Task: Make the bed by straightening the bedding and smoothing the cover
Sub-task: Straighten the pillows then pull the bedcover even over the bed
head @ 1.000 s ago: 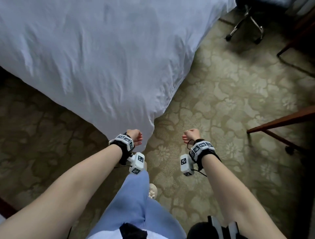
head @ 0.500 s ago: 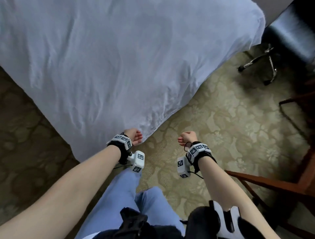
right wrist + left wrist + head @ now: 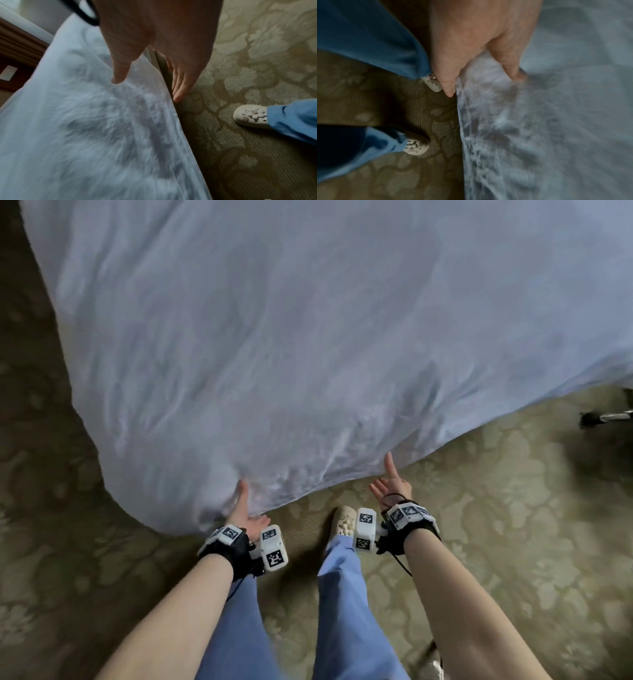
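Note:
A white, wrinkled cover [image 3: 308, 337] drapes over the bed and fills the top of the head view. Its lower hem hangs just in front of me. My left hand [image 3: 251, 505] is at the hem near the left corner. In the left wrist view its thumb [image 3: 516, 75] presses a dent into the cover [image 3: 556, 121] while the straight fingers [image 3: 448, 89] lie along the hem. My right hand [image 3: 382, 474] is further right along the hem, fingers spread. Its thumb [image 3: 117, 79] hovers over the cover [image 3: 85, 121] and its fingers [image 3: 177, 94] point down beside the edge, holding nothing.
Patterned olive carpet [image 3: 513, 508] surrounds the bed. My feet in pale clogs [image 3: 344, 522] and blue trousers stand close to the hem. A chair's castor leg [image 3: 606, 416] shows at the right edge. Dark wooden furniture [image 3: 17, 44] lies beyond the bed.
Both hands were curled fists held away from the bed; now they have opened and reached the cover's hem. My view has turned left and closer, and the wooden chair has left the frame.

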Motion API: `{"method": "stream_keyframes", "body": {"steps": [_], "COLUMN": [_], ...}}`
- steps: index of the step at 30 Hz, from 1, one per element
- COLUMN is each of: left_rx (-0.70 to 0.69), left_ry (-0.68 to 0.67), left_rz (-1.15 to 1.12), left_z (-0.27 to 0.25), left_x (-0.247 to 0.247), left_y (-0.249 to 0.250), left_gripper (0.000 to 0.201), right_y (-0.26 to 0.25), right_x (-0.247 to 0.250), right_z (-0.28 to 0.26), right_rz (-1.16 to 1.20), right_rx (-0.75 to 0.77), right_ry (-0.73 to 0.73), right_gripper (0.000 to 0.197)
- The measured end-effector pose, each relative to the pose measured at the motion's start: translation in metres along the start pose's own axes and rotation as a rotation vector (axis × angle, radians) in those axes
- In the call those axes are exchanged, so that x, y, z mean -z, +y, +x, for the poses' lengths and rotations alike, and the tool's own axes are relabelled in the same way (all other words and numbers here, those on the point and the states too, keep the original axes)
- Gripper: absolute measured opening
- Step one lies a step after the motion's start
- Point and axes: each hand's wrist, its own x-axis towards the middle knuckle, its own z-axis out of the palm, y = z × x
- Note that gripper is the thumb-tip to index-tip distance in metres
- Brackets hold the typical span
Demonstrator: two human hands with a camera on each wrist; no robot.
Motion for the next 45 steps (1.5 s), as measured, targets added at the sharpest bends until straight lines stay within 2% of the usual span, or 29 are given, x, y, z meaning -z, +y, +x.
{"method": "stream_keyframes", "body": {"steps": [1, 2, 4, 6, 9, 11, 13, 14, 16, 17, 19, 21, 24, 26, 30, 33, 37, 40, 42, 43, 45], "left_rx": [0.022, 0.041, -0.014, -0.058, -0.031, -0.007, -0.070, -0.129, -0.264, -0.285, -0.322, -0.360, -0.430, -0.471, -0.527, -0.513, -0.402, -0.316, -0.268, -0.234, -0.222], "left_ry": [-0.007, -0.029, -0.052, -0.021, -0.022, -0.060, -0.091, -0.097, -0.087, -0.076, -0.017, 0.008, -0.016, -0.010, -0.022, 0.001, -0.020, 0.064, 0.163, 0.167, 0.146], "left_rz": [-0.075, -0.144, -0.290, -0.435, -0.390, -0.294, -0.257, -0.303, -0.360, -0.378, -0.423, -0.482, -0.568, -0.544, -0.488, -0.442, -0.473, -0.425, -0.357, -0.294, -0.197], "left_z": [0.019, 0.034, 0.043, 0.057, 0.058, 0.052, 0.036, 0.032, 0.022, 0.018, 0.006, -0.004, -0.021, -0.027, -0.018, -0.003, 0.028, 0.056, 0.072, 0.078, 0.082], "left_x": [-0.008, -0.013, -0.023, -0.031, -0.030, -0.029, -0.035, -0.037, -0.044, -0.045, -0.044, -0.039, -0.031, -0.025, -0.012, -0.009, -0.021, -0.022, -0.029, -0.034, -0.052], "left_y": [-0.013, -0.019, -0.022, -0.032, -0.043, -0.048, -0.052, -0.054, -0.055, -0.055, -0.059, -0.064, -0.073, -0.079, -0.089, -0.105, -0.129, -0.134, -0.138, -0.139, -0.146], "left_gripper": [0.099, 0.104, 0.103, 0.100, 0.123, 0.131, 0.112, 0.093, 0.051, 0.042, 0.033, 0.026, 0.022, 0.022, 0.012, 0.012, 0.029, 0.030, 0.029, 0.029, 0.027], "right_y": [-0.004, -0.009, -0.019, -0.028, -0.056, -0.063, -0.061, -0.060, -0.058, -0.060, -0.061, -0.063, -0.070, -0.076, -0.076, -0.061, -0.027, -0.011, -0.009, -0.010, -0.014], "right_x": [0.002, 0.004, 0.009, 0.018, 0.013, 0.012, 0.017, 0.019, 0.024, 0.024, 0.030, 0.040, 0.059, 0.070, 0.088, 0.099, 0.112, 0.113, 0.113, 0.116, 0.125], "right_z": [0.020, 0.035, 0.067, 0.108, 0.082, 0.071, 0.070, 0.072, 0.069, 0.058, 0.046, 0.040, 0.014, -0.003, -0.015, 0.010, 0.068, 0.112, 0.126, 0.133, 0.144], "right_rz": [-0.048, -0.100, -0.141, -0.056, 0.076, 0.128, 0.137, 0.114, 0.069, 0.008, -0.128, -0.203, -0.193, -0.196, -0.161, -0.239, -0.437, -0.478, -0.445, -0.419, -0.460], "right_rx": [0.006, 0.014, 0.042, 0.028, -0.067, -0.111, -0.127, -0.108, 0.025, 0.122, 0.300, 0.442, 0.604, 0.705, 0.803, 0.779, 0.641, 0.460, 0.317, 0.248, 0.208], "right_ry": [-0.020, -0.044, -0.108, -0.217, -0.448, -0.518, -0.472, -0.399, -0.247, -0.149, 0.007, 0.062, 0.034, -0.012, -0.054, -0.063, -0.101, -0.198, -0.207, -0.209, -0.208], "right_gripper": [0.083, 0.097, 0.123, 0.117, 0.093, 0.086, 0.088, 0.094, 0.096, 0.086, 0.065, 0.053, 0.043, 0.039, 0.035, 0.027, 0.031, 0.030, 0.032, 0.032, 0.032]}}
